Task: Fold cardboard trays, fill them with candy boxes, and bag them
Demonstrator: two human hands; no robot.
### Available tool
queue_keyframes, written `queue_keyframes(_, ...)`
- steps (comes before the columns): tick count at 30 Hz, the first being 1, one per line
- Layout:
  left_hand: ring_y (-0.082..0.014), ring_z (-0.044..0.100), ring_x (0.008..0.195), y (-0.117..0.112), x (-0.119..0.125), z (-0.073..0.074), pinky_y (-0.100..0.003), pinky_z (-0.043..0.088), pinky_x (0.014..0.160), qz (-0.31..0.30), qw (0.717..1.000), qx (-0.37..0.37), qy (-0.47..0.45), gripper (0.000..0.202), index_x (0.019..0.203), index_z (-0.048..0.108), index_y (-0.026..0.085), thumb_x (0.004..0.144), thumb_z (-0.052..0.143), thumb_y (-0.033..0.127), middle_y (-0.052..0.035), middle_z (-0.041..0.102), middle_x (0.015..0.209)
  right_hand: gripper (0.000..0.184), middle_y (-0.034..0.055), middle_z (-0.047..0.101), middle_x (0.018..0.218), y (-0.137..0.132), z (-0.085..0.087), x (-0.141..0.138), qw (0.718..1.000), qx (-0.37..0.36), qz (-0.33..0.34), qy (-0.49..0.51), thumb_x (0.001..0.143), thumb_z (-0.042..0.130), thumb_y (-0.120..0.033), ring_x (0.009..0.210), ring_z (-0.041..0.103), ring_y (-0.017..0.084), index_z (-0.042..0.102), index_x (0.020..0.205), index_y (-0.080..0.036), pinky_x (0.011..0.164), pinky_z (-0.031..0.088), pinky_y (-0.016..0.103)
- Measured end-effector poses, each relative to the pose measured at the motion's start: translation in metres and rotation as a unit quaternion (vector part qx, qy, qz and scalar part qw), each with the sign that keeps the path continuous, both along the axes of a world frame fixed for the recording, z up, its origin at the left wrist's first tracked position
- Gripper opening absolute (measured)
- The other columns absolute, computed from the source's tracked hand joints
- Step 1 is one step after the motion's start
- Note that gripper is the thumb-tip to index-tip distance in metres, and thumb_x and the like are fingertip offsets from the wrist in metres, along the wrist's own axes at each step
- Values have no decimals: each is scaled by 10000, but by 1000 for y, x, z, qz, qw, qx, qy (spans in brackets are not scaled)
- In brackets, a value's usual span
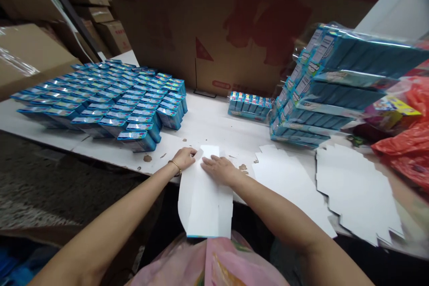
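"Before I trust this hold, where's the white card (204,205)?"

"Under my hands, its lower end jutting past the counter's (208,120) near edge. My right hand (219,170) lies flat on it, fingers slightly apart. My left hand (184,158) is at its left edge, fingers curled; I can't tell whether they pinch the flap."

"What could go wrong?"

"Uneven pressure might crease it crookedly, I'd say. If my right palm lifted, that unsupported end could make it slip."

"And the surroundings?"

"White top with brown patches (148,158), blue boxes (144,103) crowded left, wrapped packs (355,58) stacked right above flat sheets (355,192), a huge carton (161,22) along the far side."
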State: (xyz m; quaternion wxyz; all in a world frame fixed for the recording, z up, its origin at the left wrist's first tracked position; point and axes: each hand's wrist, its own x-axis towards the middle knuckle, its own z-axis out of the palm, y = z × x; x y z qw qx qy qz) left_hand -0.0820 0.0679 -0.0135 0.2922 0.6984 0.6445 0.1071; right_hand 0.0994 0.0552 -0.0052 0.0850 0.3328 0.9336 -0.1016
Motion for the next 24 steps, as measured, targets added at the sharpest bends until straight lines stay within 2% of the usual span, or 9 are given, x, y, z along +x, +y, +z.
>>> queue_keyframes(2, -155, 599, 777, 0, 2, 0, -199, 423, 687, -37, 999, -10, 10, 390, 898, 678, 207, 596, 454, 105, -2, 686, 847, 338, 42, 511, 1193, 0, 4, 3, 998, 5, -56, 26, 794, 410, -121, 1055, 457, 181, 503, 1098, -236, 788, 383, 279)
queue_keyframes(3, -154, 597, 791, -1, 2, 0, -197, 416, 695, -62, 998, -1, 11, 383, 894, 680, 213, 606, 452, 102, -1, 686, 854, 317, 61, 536, 1146, 1, 5, 7, 992, 26, -114, 42, 806, 392, -129, 1023, 474, 182, 507, 1088, -215, 782, 382, 279)
queue_keyframes(6, -155, 592, 828, -2, 3, 1, -197, 398, 718, -105, 994, 16, 16, 364, 895, 680, 211, 637, 446, 106, -16, 682, 891, 298, 106, 553, 1077, 7, 6, 21, 934, 73, -340, 86, 817, 417, -256, 968, 493, 215, 503, 1087, -162, 757, 382, 300)
queue_keyframes(8, -156, 593, 817, -2, 4, 4, -198, 391, 698, -106, 994, 6, 17, 339, 905, 679, 210, 663, 451, 139, -25, 683, 881, 278, 90, 588, 984, 10, 4, 29, 910, 13, -406, 89, 786, 466, -299, 883, 527, 204, 546, 1018, -166, 701, 383, 276)
queue_keyframes(11, -158, 588, 725, -2, 8, 10, -203, 369, 634, -113, 993, -13, 27, 260, 837, 694, 206, 712, 475, 269, -21, 685, 757, 175, 53, 619, 847, 11, 1, 33, 919, -63, -377, 91, 788, 445, -246, 793, 551, 169, 601, 851, -195, 658, 361, 241)
queue_keyframes(15, -151, 550, 597, -1, 13, 13, -212, 332, 571, -116, 992, -28, 49, 321, 603, 680, 175, 729, 470, 382, -26, 629, 555, 220, 64, 623, 848, 11, -1, 29, 926, -44, -354, 120, 791, 383, -195, 820, 548, 182, 603, 799, -203, 661, 340, 249)
queue_keyframes(18, -173, 576, 701, 6, 12, 11, -212, 356, 628, -107, 994, -30, 25, 246, 760, 697, 200, 698, 506, 343, -29, 674, 686, 197, 52, 626, 796, 17, -7, 29, 908, -79, -392, 127, 713, 430, -141, 725, 556, 164, 604, 782, -201, 588, 335, 228)
queue_keyframes(20, -189, 581, 815, 13, 11, 10, -212, 372, 695, -113, 993, -44, 10, 291, 901, 675, 231, 643, 547, 271, -22, 687, 829, 193, 30, 625, 759, 21, -12, 31, 901, -101, -403, 128, 671, 454, -124, 666, 549, 140, 603, 766, -201, 542, 325, 206)
queue_keyframes(24, -202, 571, 913, 30, 15, 13, -210, 378, 761, -168, 982, -88, 4, 323, 830, 685, 249, 536, 585, 159, -5, 665, 965, 211, 7, 619, 743, 25, -18, 33, 895, -110, -408, 141, 659, 448, -130, 621, 530, 110, 601, 786, -198, 498, 303, 183)
